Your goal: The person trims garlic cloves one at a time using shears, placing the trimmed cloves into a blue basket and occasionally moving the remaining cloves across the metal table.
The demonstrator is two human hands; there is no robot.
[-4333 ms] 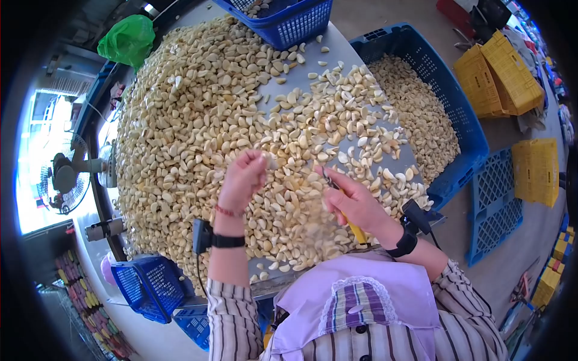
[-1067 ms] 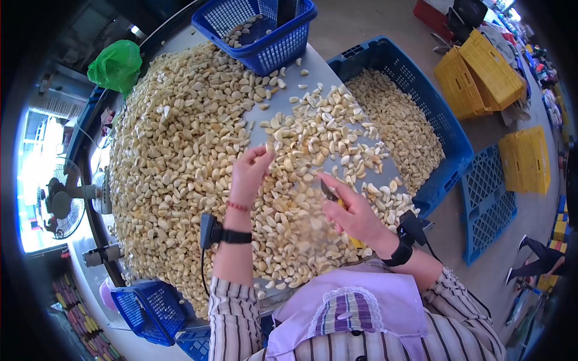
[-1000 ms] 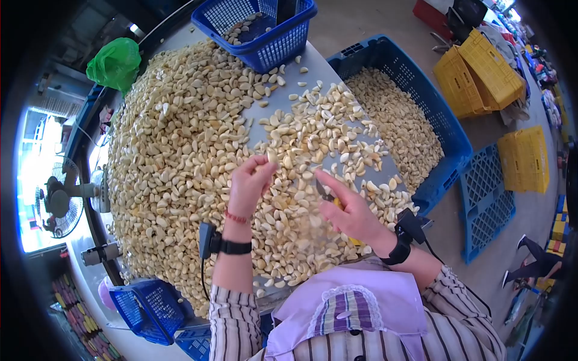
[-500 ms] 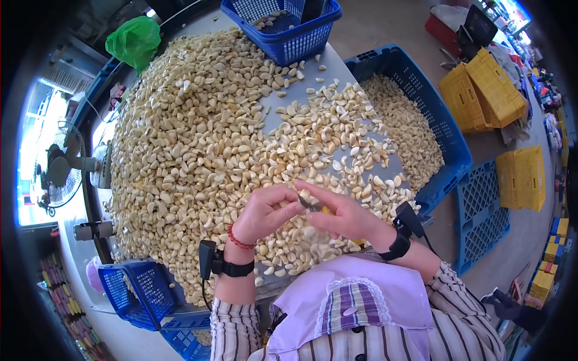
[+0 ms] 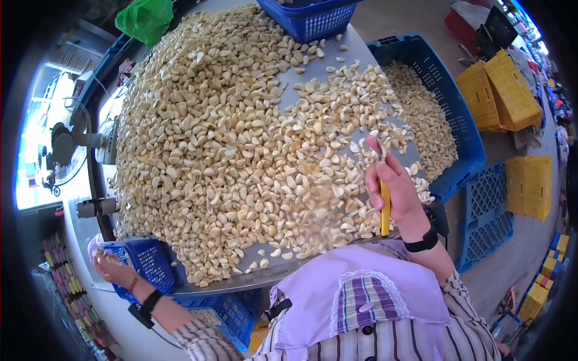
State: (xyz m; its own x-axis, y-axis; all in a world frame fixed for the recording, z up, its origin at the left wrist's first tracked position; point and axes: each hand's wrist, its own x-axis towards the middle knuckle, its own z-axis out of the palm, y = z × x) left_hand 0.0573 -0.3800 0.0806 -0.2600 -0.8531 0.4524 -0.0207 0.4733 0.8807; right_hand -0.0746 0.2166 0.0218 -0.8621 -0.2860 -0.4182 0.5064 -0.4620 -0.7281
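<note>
Peeled garlic cloves lie in a wide heap over the metal table. My right hand is closed around a small knife with a yellow handle. Its short grey blade points away from me, near the loose cloves at the right side of the heap. Far to the left, my left hand reaches out at the small blue basket by the table's corner. Its fingers are curled, with pale garlic cloves showing at them.
A large blue crate of cloves stands against the right table edge. Another blue basket sits at the back, near a green plastic bag. A fan stands left; yellow crates lie right.
My hands have parted: the left has swung down and left to the small blue basket, the right has moved right and away from me with the knife. The view has shifted slightly.
</note>
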